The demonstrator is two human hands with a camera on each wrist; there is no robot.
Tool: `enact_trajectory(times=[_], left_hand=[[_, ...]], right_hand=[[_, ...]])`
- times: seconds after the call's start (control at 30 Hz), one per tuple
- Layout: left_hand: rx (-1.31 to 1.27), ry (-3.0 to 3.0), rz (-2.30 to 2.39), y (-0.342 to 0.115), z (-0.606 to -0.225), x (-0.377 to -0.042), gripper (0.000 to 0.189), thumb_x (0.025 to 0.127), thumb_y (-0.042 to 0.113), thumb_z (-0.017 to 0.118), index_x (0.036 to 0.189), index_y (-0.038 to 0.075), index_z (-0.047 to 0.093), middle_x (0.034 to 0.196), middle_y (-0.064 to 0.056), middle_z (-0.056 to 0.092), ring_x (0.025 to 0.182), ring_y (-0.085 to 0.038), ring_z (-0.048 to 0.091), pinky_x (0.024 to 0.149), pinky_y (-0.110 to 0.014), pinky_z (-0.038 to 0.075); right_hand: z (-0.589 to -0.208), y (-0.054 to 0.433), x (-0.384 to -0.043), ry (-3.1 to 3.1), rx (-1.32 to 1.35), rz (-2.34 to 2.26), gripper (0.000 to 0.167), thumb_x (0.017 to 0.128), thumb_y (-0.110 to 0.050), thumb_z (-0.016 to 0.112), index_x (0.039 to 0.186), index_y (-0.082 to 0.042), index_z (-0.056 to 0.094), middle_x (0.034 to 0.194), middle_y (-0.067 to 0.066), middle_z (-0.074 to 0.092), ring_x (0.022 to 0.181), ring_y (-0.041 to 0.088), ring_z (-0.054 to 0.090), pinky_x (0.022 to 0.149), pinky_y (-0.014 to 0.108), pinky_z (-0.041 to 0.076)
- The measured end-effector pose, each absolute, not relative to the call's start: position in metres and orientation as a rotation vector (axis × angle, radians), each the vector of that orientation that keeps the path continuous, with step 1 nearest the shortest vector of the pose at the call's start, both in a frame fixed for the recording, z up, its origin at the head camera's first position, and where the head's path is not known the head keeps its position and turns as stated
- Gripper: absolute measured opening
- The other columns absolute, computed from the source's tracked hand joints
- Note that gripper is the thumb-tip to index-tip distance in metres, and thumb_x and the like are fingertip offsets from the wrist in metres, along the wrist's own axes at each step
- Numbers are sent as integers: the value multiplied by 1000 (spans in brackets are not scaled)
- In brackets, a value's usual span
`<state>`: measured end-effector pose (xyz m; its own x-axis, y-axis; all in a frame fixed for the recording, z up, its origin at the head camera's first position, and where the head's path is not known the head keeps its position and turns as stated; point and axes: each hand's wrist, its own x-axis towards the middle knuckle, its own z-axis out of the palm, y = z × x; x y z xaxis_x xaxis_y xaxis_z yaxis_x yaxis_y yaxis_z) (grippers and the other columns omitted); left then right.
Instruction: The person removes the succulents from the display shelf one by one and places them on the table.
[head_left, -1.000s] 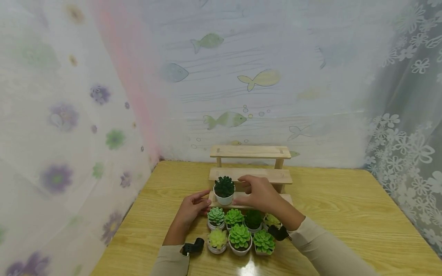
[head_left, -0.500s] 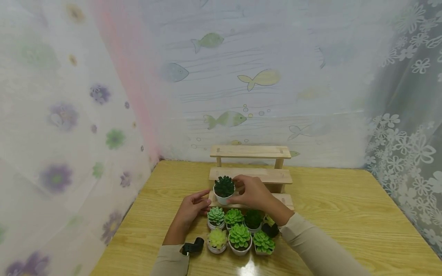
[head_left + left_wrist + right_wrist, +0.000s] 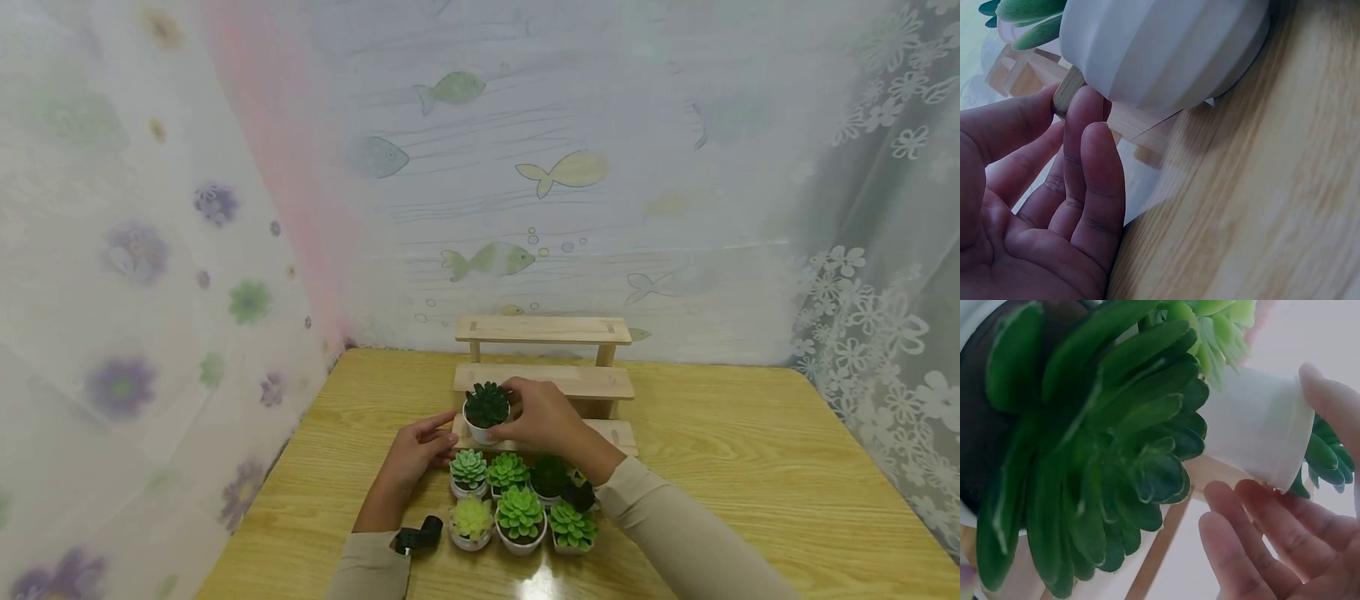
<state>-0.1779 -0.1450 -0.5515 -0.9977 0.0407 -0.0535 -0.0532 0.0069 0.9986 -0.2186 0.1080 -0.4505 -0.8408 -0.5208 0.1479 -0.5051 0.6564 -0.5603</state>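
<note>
A dark green succulent in a white pot [image 3: 486, 406] stands at the left end of the lowest board of a wooden plant stand [image 3: 555, 379]. My right hand [image 3: 543, 417] holds this pot from the right. In the right wrist view its thumb and fingers bracket the white pot [image 3: 1260, 425] near the rim. At the stand's left end is my left hand [image 3: 416, 450]. The left wrist view shows its thumb and fingertips pinching the end of a wooden board [image 3: 1069, 90], partly hidden behind a ribbed white pot [image 3: 1166, 50].
Several potted succulents crowd in two rows before the stand, among them a yellow-green one [image 3: 472, 518] and a bright green one [image 3: 521, 512]. A dark succulent [image 3: 1097, 456] fills much of the right wrist view. Behind the table [image 3: 712, 467] hangs a fish-patterned curtain [image 3: 570, 208].
My right hand has moved left, from just beside the dark green succulent's pot to a grip on it. The left hand keeps its place at the stand.
</note>
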Motion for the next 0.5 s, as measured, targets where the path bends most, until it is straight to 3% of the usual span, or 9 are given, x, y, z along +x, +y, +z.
enact_trajectory(times=[0.2, 0.5], left_hand=[[-18, 2181, 2172, -145, -551, -178, 51, 98, 11, 72, 147, 6, 58, 109, -10, 77, 80, -13, 74, 70, -28, 63], [-28, 2175, 2176, -144, -551, -178, 52, 98, 9, 72, 148, 6, 58, 108, -9, 77, 80, -13, 74, 70, -28, 63]], right_hand=[[-450, 108, -218, 2841, -886, -977, 70, 73, -52, 92, 129, -18, 68, 106, -4, 75, 87, 7, 70, 76, 34, 60], [-449, 117, -219, 2839, -839, -959, 72, 72, -52, 92, 131, -18, 67, 113, -1, 74, 95, 15, 72, 79, 37, 61]])
